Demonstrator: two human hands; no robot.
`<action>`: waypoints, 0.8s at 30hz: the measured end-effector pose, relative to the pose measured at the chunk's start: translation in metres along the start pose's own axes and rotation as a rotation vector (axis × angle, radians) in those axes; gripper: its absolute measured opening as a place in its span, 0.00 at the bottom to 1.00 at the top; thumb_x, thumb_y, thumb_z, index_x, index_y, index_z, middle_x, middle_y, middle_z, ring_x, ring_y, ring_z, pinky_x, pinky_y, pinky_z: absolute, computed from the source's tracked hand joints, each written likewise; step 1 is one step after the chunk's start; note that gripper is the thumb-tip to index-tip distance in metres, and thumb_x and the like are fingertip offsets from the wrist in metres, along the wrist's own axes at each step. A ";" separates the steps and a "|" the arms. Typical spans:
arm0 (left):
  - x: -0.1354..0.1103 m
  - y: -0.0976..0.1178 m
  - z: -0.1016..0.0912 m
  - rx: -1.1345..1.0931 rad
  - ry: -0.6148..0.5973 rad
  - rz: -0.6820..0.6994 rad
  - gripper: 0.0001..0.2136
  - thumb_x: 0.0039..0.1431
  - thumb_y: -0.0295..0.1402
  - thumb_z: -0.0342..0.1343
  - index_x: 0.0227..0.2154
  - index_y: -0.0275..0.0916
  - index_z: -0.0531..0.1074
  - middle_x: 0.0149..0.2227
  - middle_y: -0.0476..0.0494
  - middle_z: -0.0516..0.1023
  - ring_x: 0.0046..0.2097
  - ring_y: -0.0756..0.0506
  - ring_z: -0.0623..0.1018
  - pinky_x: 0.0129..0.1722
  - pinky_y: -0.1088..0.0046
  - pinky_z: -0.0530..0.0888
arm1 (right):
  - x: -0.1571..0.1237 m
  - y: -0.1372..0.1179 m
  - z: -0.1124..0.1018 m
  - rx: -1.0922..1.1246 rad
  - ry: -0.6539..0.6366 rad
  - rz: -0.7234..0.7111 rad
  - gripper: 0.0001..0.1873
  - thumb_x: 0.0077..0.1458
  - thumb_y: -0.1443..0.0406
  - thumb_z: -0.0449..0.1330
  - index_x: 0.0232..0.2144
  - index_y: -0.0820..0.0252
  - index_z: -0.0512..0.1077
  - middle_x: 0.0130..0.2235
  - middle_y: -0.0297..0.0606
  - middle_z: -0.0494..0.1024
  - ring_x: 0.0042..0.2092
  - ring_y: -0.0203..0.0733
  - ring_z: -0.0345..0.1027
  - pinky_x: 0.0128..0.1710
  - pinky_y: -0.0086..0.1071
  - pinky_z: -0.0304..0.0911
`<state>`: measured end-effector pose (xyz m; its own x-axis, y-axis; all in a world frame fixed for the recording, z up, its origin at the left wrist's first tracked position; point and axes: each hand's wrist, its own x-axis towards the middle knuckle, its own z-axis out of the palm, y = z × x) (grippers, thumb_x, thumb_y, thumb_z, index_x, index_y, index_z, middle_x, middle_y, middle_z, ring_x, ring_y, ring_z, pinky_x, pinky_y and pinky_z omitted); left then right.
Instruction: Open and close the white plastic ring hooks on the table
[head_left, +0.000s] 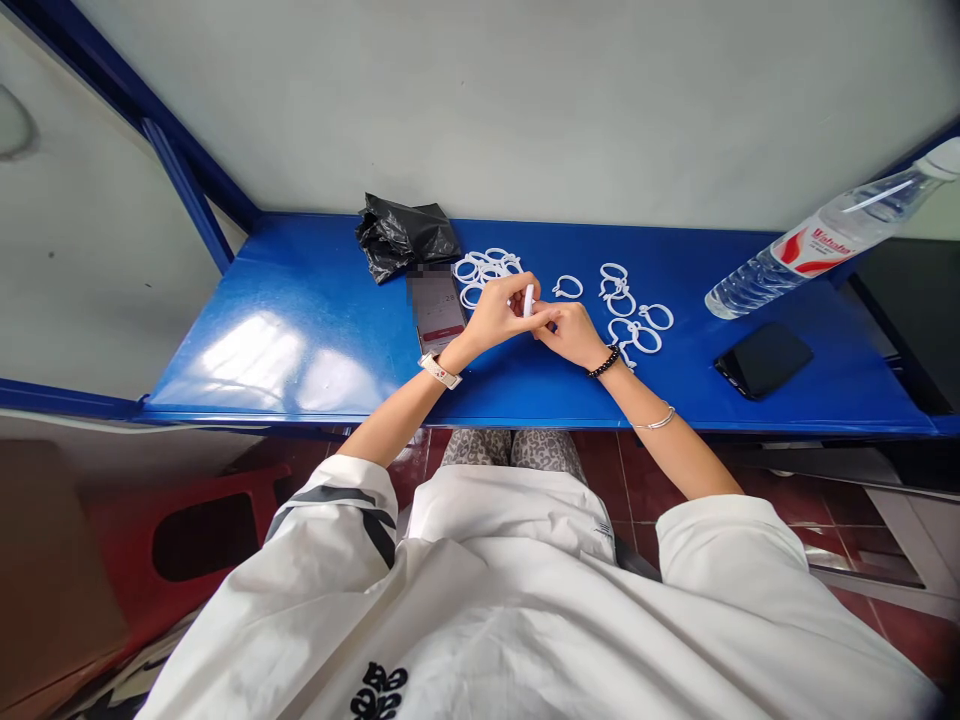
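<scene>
My left hand (501, 312) and my right hand (571, 332) meet over the middle of the blue table (315, 330). Both are closed in a pinch on one white plastic ring (529, 299), held edge-on between the fingertips. A heap of white rings (484, 270) lies just behind my left hand. A single ring (568, 288) lies behind the hands, and several more rings (628, 310) are spread out behind and to the right of my right hand.
A phone with a lit screen (436, 308) lies left of my hands, with a crumpled black bag (405, 237) behind it. A dark phone (763, 359) and a tilted water bottle (825, 243) are at the right. A red stool (202, 530) stands below left.
</scene>
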<state>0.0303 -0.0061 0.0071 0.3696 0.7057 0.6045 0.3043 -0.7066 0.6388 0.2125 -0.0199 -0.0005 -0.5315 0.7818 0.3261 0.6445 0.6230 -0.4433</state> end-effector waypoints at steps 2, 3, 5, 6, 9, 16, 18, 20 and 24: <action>-0.001 -0.001 0.000 0.058 0.003 0.051 0.25 0.61 0.60 0.60 0.28 0.40 0.68 0.24 0.50 0.68 0.26 0.50 0.67 0.29 0.71 0.65 | 0.000 0.000 0.000 -0.008 0.006 -0.019 0.25 0.71 0.50 0.48 0.31 0.58 0.75 0.27 0.41 0.79 0.29 0.44 0.69 0.32 0.34 0.55; -0.001 -0.002 0.001 0.083 0.006 0.073 0.25 0.61 0.60 0.60 0.29 0.40 0.68 0.24 0.51 0.68 0.26 0.50 0.66 0.29 0.71 0.65 | 0.000 0.000 0.000 -0.021 0.013 -0.026 0.26 0.71 0.50 0.48 0.32 0.58 0.75 0.27 0.41 0.79 0.29 0.44 0.69 0.32 0.34 0.54; -0.002 -0.003 0.001 0.122 0.014 0.109 0.25 0.62 0.60 0.60 0.29 0.40 0.69 0.25 0.51 0.68 0.26 0.50 0.66 0.29 0.72 0.64 | 0.000 0.001 0.000 -0.052 0.029 -0.038 0.27 0.71 0.49 0.47 0.31 0.58 0.75 0.27 0.41 0.78 0.28 0.44 0.68 0.31 0.34 0.52; -0.002 -0.004 0.001 0.135 0.018 0.123 0.25 0.62 0.60 0.59 0.29 0.40 0.69 0.25 0.51 0.68 0.26 0.50 0.65 0.29 0.72 0.64 | 0.000 0.002 0.001 -0.065 0.034 -0.043 0.28 0.71 0.48 0.47 0.31 0.58 0.75 0.26 0.42 0.78 0.28 0.44 0.68 0.30 0.34 0.51; -0.003 -0.006 0.001 0.156 0.021 0.142 0.25 0.63 0.60 0.58 0.30 0.40 0.69 0.26 0.51 0.68 0.26 0.50 0.66 0.29 0.72 0.63 | 0.000 0.003 0.001 -0.094 0.038 -0.044 0.29 0.71 0.48 0.46 0.29 0.59 0.75 0.26 0.43 0.77 0.28 0.44 0.68 0.30 0.35 0.51; -0.002 -0.003 -0.001 0.152 -0.005 0.091 0.25 0.61 0.61 0.59 0.30 0.41 0.71 0.24 0.50 0.68 0.26 0.49 0.66 0.30 0.71 0.63 | -0.001 -0.001 -0.003 -0.093 0.054 -0.054 0.32 0.70 0.45 0.47 0.26 0.57 0.75 0.24 0.41 0.76 0.27 0.43 0.68 0.30 0.35 0.52; -0.002 -0.002 -0.002 0.145 -0.009 0.083 0.25 0.61 0.61 0.59 0.30 0.41 0.71 0.23 0.51 0.68 0.25 0.49 0.66 0.29 0.71 0.63 | -0.001 -0.002 -0.004 -0.087 0.062 -0.059 0.32 0.70 0.44 0.46 0.26 0.57 0.75 0.23 0.41 0.76 0.26 0.43 0.67 0.29 0.35 0.51; -0.002 -0.001 -0.003 0.144 -0.012 0.083 0.25 0.61 0.61 0.59 0.30 0.41 0.71 0.22 0.51 0.68 0.25 0.49 0.66 0.29 0.71 0.64 | -0.001 -0.002 -0.004 -0.087 0.064 -0.056 0.32 0.70 0.44 0.46 0.26 0.57 0.76 0.23 0.41 0.76 0.26 0.43 0.67 0.29 0.35 0.51; -0.002 -0.003 -0.003 0.158 -0.019 0.090 0.25 0.62 0.61 0.58 0.31 0.41 0.73 0.22 0.52 0.68 0.24 0.50 0.66 0.29 0.71 0.65 | -0.001 -0.001 -0.003 -0.090 0.051 -0.043 0.31 0.69 0.46 0.48 0.26 0.57 0.75 0.23 0.41 0.75 0.26 0.43 0.66 0.29 0.35 0.50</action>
<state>0.0260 -0.0058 0.0054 0.4179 0.6389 0.6459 0.4026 -0.7676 0.4987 0.2141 -0.0214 0.0023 -0.5325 0.7535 0.3857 0.6699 0.6536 -0.3521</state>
